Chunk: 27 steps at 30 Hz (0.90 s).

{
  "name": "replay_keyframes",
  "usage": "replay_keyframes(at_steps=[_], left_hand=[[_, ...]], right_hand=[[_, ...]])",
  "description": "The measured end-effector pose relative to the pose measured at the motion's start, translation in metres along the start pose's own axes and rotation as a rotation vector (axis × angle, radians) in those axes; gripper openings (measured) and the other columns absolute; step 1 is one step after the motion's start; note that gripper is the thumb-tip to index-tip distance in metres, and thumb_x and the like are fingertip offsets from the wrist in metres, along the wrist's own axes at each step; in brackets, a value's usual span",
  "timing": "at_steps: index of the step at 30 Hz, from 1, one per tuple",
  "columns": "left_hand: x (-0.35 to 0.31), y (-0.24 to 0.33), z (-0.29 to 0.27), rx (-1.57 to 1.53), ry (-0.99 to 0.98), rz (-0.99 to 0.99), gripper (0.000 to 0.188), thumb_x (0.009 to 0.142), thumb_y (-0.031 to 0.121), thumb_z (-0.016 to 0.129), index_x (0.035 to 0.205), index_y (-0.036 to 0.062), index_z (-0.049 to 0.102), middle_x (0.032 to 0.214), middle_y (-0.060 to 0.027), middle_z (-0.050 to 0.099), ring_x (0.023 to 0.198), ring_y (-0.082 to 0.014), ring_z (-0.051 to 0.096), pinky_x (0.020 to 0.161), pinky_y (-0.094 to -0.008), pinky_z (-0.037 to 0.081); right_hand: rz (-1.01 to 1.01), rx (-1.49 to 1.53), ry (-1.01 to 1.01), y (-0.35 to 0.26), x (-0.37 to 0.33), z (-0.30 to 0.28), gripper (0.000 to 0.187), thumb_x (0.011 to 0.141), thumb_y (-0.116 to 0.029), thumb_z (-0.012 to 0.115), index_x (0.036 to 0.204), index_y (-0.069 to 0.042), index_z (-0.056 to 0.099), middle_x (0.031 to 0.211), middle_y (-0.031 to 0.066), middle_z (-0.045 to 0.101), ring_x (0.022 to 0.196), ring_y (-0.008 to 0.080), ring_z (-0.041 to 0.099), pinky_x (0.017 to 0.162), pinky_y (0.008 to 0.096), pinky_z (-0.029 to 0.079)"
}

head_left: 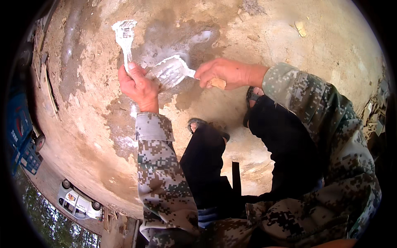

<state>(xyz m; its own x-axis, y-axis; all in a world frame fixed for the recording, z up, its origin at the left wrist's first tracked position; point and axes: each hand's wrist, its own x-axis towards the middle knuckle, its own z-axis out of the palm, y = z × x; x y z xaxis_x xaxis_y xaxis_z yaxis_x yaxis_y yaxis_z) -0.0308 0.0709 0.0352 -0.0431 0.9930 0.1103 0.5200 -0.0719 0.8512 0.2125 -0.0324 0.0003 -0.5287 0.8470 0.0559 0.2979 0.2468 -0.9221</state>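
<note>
My left hand (pixel 139 87) is closed round the lower end of a flat-headed tool (pixel 125 36), which points upward. White paste cakes its head and shaft, so I cannot tell whether it is a brush or a scraper. My right hand (pixel 225 73) grips a putty knife (pixel 170 71) by its wooden handle (pixel 218 84). The knife's wide blade, smeared with white, points left toward my left hand. Blade and left fingers are very close; whether they touch is unclear. Both tools are held in front of my knees.
Wet dark patches and white smears mark the bare brown ground (pixel 124 182). My sandalled feet (pixel 196 124) are just below the tools. Wood scraps (pixel 374 118) lie at the far right, thin boards (pixel 50 89) at the left. A blue vehicle (pixel 20 128) and a white car (pixel 78 202) stand beyond.
</note>
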Motion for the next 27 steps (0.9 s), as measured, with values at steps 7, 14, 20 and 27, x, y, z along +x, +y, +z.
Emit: replay_keyframes(at_steps=[7, 14, 20, 27], left_hand=[[-0.033, 0.038, 0.007, 0.031, 0.126, -0.254, 0.044, 0.101, 0.036, 0.048, 0.075, 0.0013, 0.049, 0.066, -0.0042, 0.043, 0.062, -0.0186, 0.04, 0.058, -0.0341, 0.038], [-0.068, 0.119, 0.021, 0.187, 0.058, -0.073, 0.046, 0.1, 0.044, 0.05, 0.075, 0.0055, 0.049, 0.073, -0.0045, 0.043, 0.062, -0.0193, 0.043, 0.047, -0.0322, 0.037], [-0.097, 0.208, 0.025, 0.233, -0.099, 0.11, 0.048, 0.1, 0.047, 0.05, 0.079, 0.0039, 0.05, 0.074, -0.0062, 0.045, 0.065, -0.0222, 0.044, 0.055, -0.0362, 0.041], [-0.141, 0.309, 0.104, 0.16, -0.249, 0.253, 0.051, 0.103, 0.047, 0.051, 0.088, -0.0012, 0.055, 0.075, -0.007, 0.048, 0.069, -0.0224, 0.046, 0.062, -0.0367, 0.042]], right_hand=[[0.502, 0.924, 0.6, -0.013, -0.087, -0.003, 0.017, 0.087, 0.002, 0.07, 0.102, -0.004, 0.076, 0.116, 0.011, 0.071, 0.109, 0.0189, 0.064, 0.099, 0.033, 0.049], [0.745, 0.081, 1.041, -0.002, -0.303, 0.021, 0.02, 0.086, -0.005, 0.071, 0.105, -0.011, 0.075, 0.132, 0.0162, 0.062, 0.117, 0.0337, 0.062, 0.097, 0.0372, 0.051], [1.765, -0.305, 1.254, -0.084, -0.591, -0.007, 0.081, 0.076, 0.005, 0.058, 0.152, -0.013, 0.035, 0.153, 0.0236, 0.035, 0.134, 0.042, 0.044, 0.109, 0.0455, 0.042], [1.577, -0.013, 1.644, -0.108, -0.59, 0.075, 0.053, 0.077, -0.009, 0.06, 0.13, -0.003, 0.059, 0.125, 0.0241, 0.057, 0.117, 0.0404, 0.057, 0.1, 0.0446, 0.047]])
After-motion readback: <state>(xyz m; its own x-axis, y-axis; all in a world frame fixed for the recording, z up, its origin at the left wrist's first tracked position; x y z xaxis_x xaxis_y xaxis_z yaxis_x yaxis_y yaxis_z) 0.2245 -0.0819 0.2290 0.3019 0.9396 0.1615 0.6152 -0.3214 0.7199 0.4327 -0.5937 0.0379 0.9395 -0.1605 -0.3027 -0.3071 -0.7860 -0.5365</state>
